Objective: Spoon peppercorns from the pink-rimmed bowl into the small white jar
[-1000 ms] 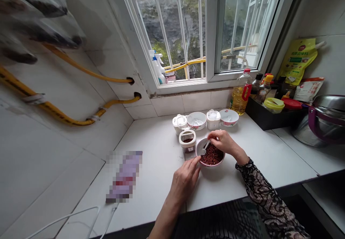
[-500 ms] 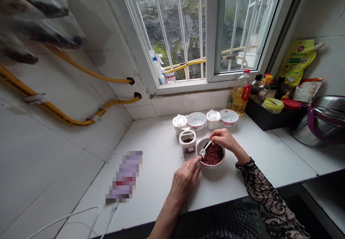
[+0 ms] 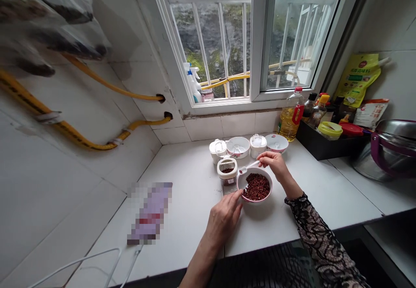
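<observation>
My right hand point(image 3: 274, 165) pinches the handle of a small white spoon point(image 3: 249, 166). The spoon's scoop, with a little dark red stuff in it, is over the bowl's far left rim, close to a small clear jar. Dark red dried peppercorns point(image 3: 259, 187) lie in the white bowl with a pink edge point(image 3: 239, 179); a bare patch shows at its left side. At the bowl's near left rim, my left hand point(image 3: 225, 215) grips with its fingertips. The open jar point(image 3: 228, 176) has a white collar and some of the same peppercorns inside.
Behind the jar stand two white lidded jars point(image 3: 217, 150) and two white bowls point(image 3: 276, 143). An oil bottle point(image 3: 290, 117) and a black box of condiments point(image 3: 313, 140) are at the back right, beside a steel pot point(image 3: 394, 149). A blurred purple item point(image 3: 151, 214) lies left.
My right hand has lifted the spoon out of the peppercorns and moved its scoop up toward the jar. My left hand stays at the bowl's rim.
</observation>
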Motion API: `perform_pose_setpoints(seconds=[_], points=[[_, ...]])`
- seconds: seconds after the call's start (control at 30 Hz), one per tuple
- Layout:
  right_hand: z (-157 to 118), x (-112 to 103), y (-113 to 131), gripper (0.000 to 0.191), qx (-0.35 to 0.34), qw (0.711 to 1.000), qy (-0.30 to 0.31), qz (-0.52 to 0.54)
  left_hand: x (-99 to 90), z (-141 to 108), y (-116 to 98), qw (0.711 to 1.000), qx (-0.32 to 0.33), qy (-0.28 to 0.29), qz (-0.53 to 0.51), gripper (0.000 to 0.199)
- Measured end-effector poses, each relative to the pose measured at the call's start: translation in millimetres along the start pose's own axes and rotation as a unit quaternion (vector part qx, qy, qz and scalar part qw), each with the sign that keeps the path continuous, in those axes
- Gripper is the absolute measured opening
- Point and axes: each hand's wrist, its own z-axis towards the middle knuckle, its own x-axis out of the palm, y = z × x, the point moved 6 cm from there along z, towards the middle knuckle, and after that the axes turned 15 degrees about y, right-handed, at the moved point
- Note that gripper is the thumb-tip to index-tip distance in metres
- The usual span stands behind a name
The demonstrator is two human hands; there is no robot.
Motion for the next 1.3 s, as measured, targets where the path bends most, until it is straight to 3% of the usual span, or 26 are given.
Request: perform_pose_setpoints(seconds=[0.17,0.3,0.37,0.5,0.6,0.7,0.9,1.07,1.3], points=[[-8.7,23.5,22.8,0.015,-0.141,0.983,-0.063,-0.099,0.3,-0.3,0.0,1.000,0.005,0.003,0.001,0.036],[-20.1,54.5,39.7,0.014,-0.238,0.934,-0.020,-0.267,0.2,-0.1,0.7,1.000,-0.001,0.004,0.002,0.039],[-24.2,53.7,43.6,0.016,-0.252,0.925,-0.023,-0.285,0.2,0.1,0.5,1.000,-0.002,0.006,0.005,0.039],[-25.7,23.1,42.0,0.014,-0.209,0.946,-0.069,-0.238,0.0,0.2,0.1,1.000,0.001,0.009,0.005,0.039],[-20.7,10.2,33.0,0.015,-0.162,0.959,-0.009,-0.234,-1.0,0.0,0.1,1.000,0.001,0.002,0.001,0.040],[-17.1,11.0,22.2,0.018,-0.124,0.951,0.058,-0.278,-1.4,-0.1,-0.2,1.000,0.002,-0.003,-0.001,0.037],[-17.9,28.1,14.3,0.023,-0.102,0.917,0.110,-0.370,0.3,-0.6,0.6,1.000,-0.002,0.000,-0.001,0.041],[-17.9,33.1,9.0,0.024,-0.053,0.943,0.147,-0.294,0.2,-0.4,1.0,1.000,-0.003,0.003,-0.006,0.041],[-14.6,23.9,1.8,0.019,0.013,0.973,0.121,-0.196,0.5,-0.5,1.1,1.000,-0.001,0.001,-0.006,0.038]])
